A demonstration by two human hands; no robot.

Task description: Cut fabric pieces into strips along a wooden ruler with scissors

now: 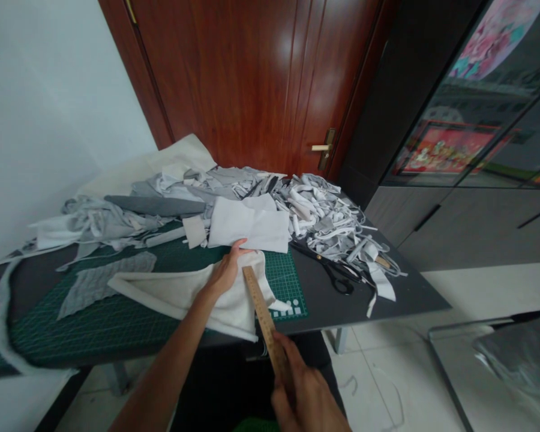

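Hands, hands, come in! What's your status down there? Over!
Right hand gripping ruler, far end over cream cloth. Left hand on that cloth, fingers out. Scissors off right, away from both hands.

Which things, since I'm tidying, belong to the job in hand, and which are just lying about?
Apparently in use:
wooden ruler, in the right hand
cream fabric, under the left hand
green cutting mat, beneath

Apparently lying about:
black scissors
scrap pile
grey fabric piece

The green gridded mat has cream tapered cloth on it, black looped scissors right, brown wooden door behind.
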